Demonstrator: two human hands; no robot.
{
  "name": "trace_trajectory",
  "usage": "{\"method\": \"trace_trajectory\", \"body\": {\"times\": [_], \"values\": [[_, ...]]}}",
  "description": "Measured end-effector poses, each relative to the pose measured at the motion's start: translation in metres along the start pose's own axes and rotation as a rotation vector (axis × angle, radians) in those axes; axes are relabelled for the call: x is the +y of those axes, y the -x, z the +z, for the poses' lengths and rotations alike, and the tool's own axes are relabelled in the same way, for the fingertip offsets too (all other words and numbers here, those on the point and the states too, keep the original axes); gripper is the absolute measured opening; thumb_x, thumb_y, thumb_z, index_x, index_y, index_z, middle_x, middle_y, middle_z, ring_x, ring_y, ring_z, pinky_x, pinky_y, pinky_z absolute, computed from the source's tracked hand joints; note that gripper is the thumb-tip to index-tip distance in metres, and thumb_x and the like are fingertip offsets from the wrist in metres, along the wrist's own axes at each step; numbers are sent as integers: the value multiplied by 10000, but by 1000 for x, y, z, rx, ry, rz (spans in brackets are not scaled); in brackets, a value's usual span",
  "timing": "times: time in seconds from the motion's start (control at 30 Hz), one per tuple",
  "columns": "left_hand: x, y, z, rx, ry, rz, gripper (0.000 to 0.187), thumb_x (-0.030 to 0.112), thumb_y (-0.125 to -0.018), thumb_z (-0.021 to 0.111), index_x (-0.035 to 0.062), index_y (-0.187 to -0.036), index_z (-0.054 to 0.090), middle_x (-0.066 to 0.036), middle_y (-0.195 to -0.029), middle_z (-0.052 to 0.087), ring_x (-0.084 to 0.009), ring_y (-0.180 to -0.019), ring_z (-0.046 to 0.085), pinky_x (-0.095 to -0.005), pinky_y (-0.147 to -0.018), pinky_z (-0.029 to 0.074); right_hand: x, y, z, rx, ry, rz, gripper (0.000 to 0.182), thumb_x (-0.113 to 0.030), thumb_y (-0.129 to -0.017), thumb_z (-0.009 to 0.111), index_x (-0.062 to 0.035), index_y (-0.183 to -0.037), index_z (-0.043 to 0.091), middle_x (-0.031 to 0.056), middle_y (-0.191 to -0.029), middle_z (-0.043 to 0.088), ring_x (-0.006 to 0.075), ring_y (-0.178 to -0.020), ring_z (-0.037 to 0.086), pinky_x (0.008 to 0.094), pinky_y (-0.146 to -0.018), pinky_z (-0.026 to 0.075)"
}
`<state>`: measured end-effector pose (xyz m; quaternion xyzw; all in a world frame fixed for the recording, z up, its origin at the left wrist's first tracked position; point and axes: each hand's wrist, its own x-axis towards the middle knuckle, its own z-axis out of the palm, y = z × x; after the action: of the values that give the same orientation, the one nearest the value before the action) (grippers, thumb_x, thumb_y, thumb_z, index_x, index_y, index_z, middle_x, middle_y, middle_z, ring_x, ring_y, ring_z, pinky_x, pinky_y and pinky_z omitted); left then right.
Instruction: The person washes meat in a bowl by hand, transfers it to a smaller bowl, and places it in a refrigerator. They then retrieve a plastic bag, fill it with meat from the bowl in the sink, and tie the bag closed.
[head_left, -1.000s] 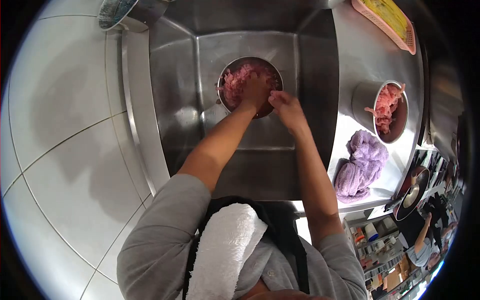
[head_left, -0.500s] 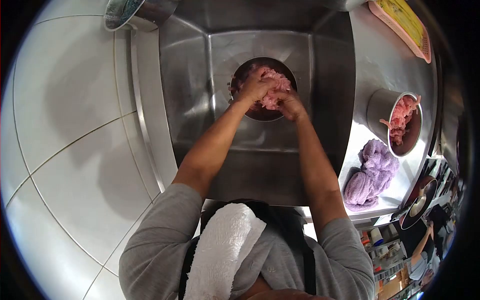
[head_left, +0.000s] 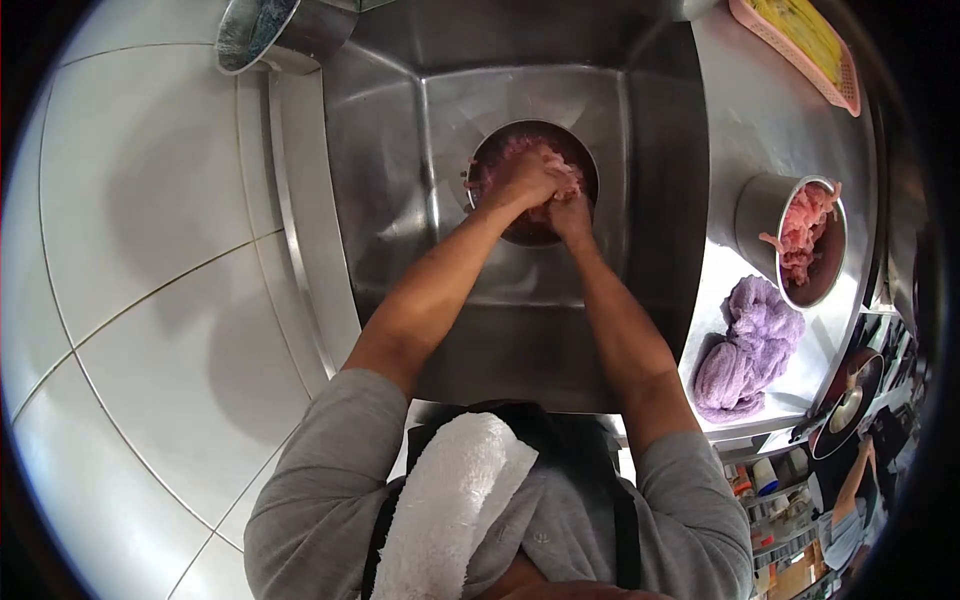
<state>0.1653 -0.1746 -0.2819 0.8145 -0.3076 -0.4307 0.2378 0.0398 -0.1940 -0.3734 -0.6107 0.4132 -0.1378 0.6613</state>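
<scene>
A round metal bowl (head_left: 482, 160) of pink raw meat (head_left: 515, 148) stands on the floor of a deep steel sink (head_left: 390, 180). Both of my hands are down inside it. My left hand (head_left: 522, 180) is closed over a clump of the meat near the bowl's middle. My right hand (head_left: 570, 212) presses against the same clump from the right, fingers curled into it. The two hands touch each other and hide most of the meat.
A second metal pot (head_left: 760, 215) with pink meat strips stands on the steel counter (head_left: 745, 120) to the right. A purple cloth (head_left: 748, 345) lies near it. A pink tray (head_left: 800, 45) sits at the far right corner, a metal container (head_left: 270, 30) at the sink's left corner. White tiled wall on the left.
My right hand, apart from the bowl's edge a second ago, has come in against my left hand. Both now squeeze the meat together lower in the bowl.
</scene>
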Motion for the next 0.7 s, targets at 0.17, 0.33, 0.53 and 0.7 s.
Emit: {"method": "trace_trajectory", "body": {"times": [0.17,0.33,0.53,0.7], "values": [[9,21,-60,-15,785,-185,358,196,-772,624,69,-1104,578,-67,-1056,637,-180,-874,613,-321,-744,494,-44,-6,-5,-183,460,381,267,-178,-746,657,-45,-975,622,123,-944,653,214,-926,620,333,-812,473],[41,53,-104,-268,1089,6,380,142,-772,607,13,-1122,537,-76,-981,609,-170,-854,601,-289,-606,498,-107,26,-23,-150,228,187,359,-184,-695,694,-65,-1027,626,142,-988,651,292,-952,613,379,-816,478],[218,105,-90,-576,1044,379,356,131,-744,624,4,-1068,549,-87,-980,612,-163,-823,608,-278,-538,510,-232,124,-87,164,160,-82,237,-113,-801,626,1,-1009,624,118,-890,657,179,-795,613,308,-717,478],[310,108,-27,-431,603,850,314,145,-750,659,24,-1027,574,-51,-910,631,-97,-749,550,-243,-623,477,-273,179,-169,675,-102,-292,118,-90,-885,575,7,-937,617,8,-797,591,56,-712,505,200,-626,409]]}}
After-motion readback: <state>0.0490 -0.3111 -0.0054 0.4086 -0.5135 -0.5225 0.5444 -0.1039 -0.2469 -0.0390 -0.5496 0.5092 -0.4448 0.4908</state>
